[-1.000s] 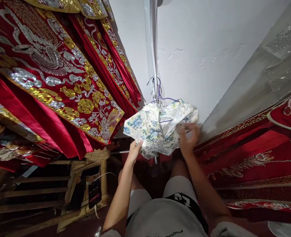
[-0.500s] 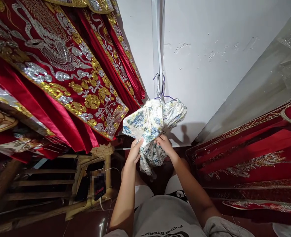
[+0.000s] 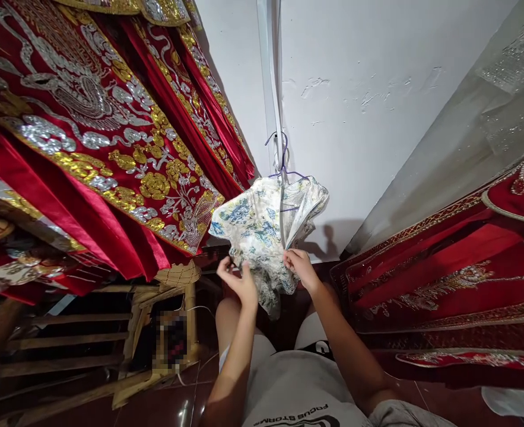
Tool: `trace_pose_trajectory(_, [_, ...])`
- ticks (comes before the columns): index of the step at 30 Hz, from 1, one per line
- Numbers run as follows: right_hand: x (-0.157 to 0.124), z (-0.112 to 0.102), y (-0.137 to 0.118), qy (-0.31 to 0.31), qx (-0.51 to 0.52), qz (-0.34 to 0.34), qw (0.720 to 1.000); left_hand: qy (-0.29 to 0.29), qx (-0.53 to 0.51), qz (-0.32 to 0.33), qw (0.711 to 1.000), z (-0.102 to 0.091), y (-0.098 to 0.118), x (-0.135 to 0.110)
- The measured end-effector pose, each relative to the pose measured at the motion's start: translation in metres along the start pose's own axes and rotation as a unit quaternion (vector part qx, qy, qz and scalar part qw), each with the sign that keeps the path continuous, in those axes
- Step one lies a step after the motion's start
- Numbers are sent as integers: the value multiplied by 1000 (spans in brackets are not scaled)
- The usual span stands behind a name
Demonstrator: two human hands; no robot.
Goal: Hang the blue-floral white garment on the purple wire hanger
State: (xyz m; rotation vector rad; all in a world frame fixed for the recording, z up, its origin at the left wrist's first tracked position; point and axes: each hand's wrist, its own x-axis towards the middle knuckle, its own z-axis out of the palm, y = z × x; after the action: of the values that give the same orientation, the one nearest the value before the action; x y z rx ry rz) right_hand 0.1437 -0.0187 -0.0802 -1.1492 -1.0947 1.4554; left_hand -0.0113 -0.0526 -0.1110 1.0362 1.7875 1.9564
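Observation:
In front of me a white garment [image 3: 255, 216] with blue and green flowers hangs from a purple hanger [image 3: 283, 169]. Its front is split by a long opening, through which the hanger's lower bar shows. My right hand [image 3: 301, 268] pinches the garment's edge at the bottom of that opening. At the lower left of the cloth, my left hand [image 3: 240, 283] has its thumb and fingers apart and grips nothing. The garment's lower part bunches up and droops between my two hands.
Red robes with gold and silver embroidery [image 3: 155, 178] hang on the left. More red embroidered cloth [image 3: 444, 267] hangs at the right. A bamboo chair [image 3: 130, 332] stands low on the left, with a blurred device on it. Behind the garment is a white wall [image 3: 355, 136].
My left hand has let go of the cloth and moved left and down, its fingers spreading. The garment's front now lies flatter and wider. My right hand still pinches the edge.

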Motion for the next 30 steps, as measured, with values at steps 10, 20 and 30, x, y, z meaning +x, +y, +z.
trace_pose_trajectory(10, [8,-20,-65,-7,-154,-50,987,-325,14,99,940,48,7,-17])
trace_pose_trajectory(20, [57,-13,-190,54,-183,-183,964,-405,134,148,892,47,-5,-25])
trace_pose_trajectory(30, [36,-8,-168,49,-96,-179,978,-322,-7,341,883,88,131,88])
